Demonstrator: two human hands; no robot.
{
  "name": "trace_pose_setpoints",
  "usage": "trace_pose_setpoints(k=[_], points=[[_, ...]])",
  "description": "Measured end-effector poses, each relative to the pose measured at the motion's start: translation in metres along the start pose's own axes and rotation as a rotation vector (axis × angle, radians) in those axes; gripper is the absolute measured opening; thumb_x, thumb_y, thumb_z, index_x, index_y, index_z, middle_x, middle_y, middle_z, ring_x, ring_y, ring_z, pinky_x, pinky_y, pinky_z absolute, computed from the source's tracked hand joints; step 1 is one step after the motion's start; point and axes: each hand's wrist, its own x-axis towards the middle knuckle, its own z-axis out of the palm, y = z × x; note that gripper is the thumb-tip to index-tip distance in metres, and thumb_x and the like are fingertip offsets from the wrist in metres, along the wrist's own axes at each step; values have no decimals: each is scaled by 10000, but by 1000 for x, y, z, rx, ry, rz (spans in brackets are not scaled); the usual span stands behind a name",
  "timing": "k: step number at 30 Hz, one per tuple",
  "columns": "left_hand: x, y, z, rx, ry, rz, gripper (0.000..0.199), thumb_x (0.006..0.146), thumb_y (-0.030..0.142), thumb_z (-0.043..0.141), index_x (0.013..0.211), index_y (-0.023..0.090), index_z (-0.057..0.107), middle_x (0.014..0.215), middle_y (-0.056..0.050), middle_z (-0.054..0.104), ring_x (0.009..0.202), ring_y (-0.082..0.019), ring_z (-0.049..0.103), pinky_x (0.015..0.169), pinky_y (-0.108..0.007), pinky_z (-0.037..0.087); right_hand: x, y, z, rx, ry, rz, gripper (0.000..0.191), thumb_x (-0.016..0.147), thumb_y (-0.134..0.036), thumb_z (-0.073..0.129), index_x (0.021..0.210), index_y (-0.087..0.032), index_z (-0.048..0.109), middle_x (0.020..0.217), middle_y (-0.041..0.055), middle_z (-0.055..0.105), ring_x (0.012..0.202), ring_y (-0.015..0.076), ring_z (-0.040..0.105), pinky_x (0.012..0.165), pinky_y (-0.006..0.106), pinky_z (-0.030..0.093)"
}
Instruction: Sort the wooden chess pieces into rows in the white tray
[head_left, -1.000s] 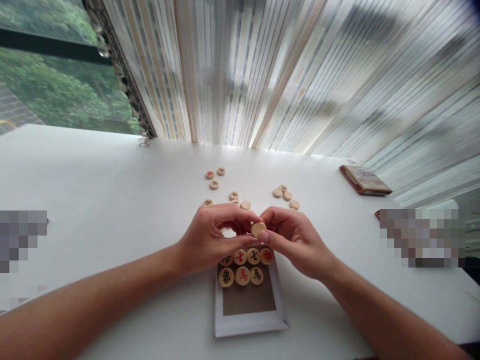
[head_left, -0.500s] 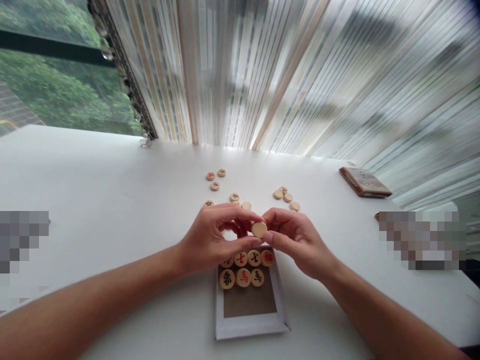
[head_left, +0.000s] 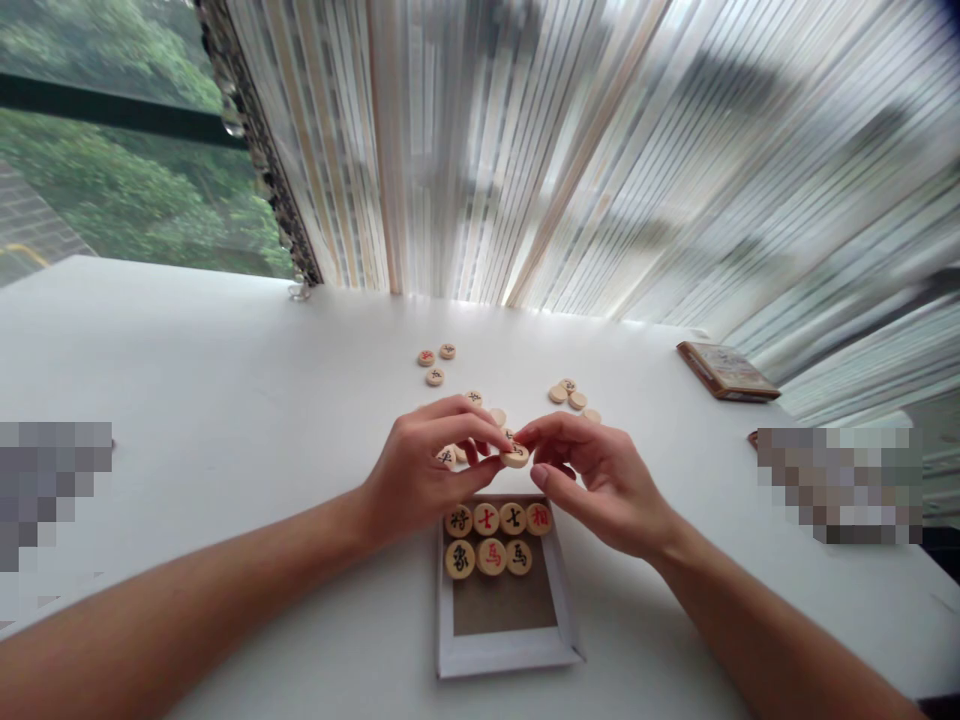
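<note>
A round wooden Chinese chess piece is held above the far edge of a shallow box. My left hand pinches it between thumb and fingertips, and part of a dark character shows on its upper side. My right hand is just to the right, thumb and index finger apart; whether the index fingertip touches the piece I cannot tell. Below, the white-rimmed box holds two rows of pieces, face up, with red or black characters, such as a red piece in the nearer row.
Several loose pieces lie beyond my hands, including a red-marked piece at the far left and a small cluster at the right. Others are partly hidden behind my left hand. A flat brown-edged box lies at the white table's right. Striped curtains hang behind.
The chess piece has turned from its blank side to show its marked side. My right thumb has come away from it, while my left hand keeps its pinch. The view has shifted slightly.
</note>
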Motion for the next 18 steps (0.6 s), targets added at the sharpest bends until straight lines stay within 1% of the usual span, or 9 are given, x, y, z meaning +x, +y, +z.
trace_pose_setpoints(k=[5,9,14,18], points=[[-2,-2,-3,112,-45,125,111,909,85,786,954,185,801,970,-61,767,821,-136,750,733,-236,639,3,-3,-4,-95,-38,-42,181,906,-260,796,1059,-165,776,830,35,740,656,132,616,567,262,476],[-3,-1,-4,163,-83,179,89,928,108,779,953,191,798,970,-63,763,833,-143,754,762,-251,632,4,-7,-8,-149,-83,-39,140,894,-260,801,996,-166,785,825,39,749,640,126,596,542,252,467],[-4,-2,-3,150,-130,182,93,934,113,759,971,194,785,992,-69,764,862,-154,757,775,-262,646,2,-11,-14,-221,-153,-32,113,850,-196,796,960,-193,768,825,27,744,674,136,590,583,257,484],[-3,-5,-3,147,-92,136,224,895,38,699,1052,183,770,1012,-66,757,794,-126,725,714,-239,636,0,-16,-17,-301,-142,-63,93,852,-219,796,928,-203,745,805,21,729,663,139,574,583,265,464]])
